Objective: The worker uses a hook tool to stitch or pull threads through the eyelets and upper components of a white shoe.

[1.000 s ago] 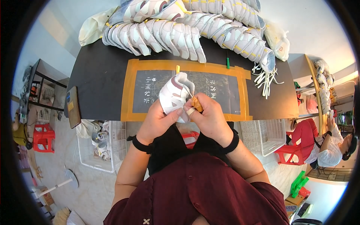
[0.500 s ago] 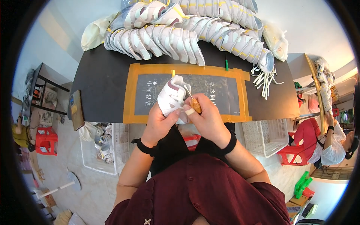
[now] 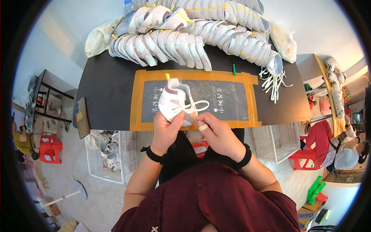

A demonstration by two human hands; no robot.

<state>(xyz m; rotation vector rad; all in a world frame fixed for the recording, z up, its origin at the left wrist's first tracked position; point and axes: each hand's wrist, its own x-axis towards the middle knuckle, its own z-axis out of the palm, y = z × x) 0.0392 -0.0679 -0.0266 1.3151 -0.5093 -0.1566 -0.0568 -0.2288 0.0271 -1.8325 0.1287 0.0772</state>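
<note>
In my left hand (image 3: 167, 129) is a white shoe upper (image 3: 169, 102) with a burgundy collar patch and a yellow pull tab, held toe toward me. A white shoelace (image 3: 201, 103) loops out from its front to the right. My right hand (image 3: 218, 133), with a beige wrap on one finger, is closed just right of the upper's lower front. A thin shaft (image 3: 190, 116) runs between its fingertips and the upper. It looks like the awl seen earlier; its orange-brown handle is now hidden by the hand.
Rows of nested shoe uppers (image 3: 162, 46) line the table's back. A green-handled tool (image 3: 234, 69), white laces (image 3: 273, 87) and a phone (image 3: 82, 118) lie on the dark table (image 3: 104, 85). White crates (image 3: 276, 141) stand below; another person (image 3: 346, 150) sits at right.
My right hand has turned and moved slightly right and down, and the awl's handle has gone from sight. A lace loop now stands out from the upper, which has shifted a little left.
</note>
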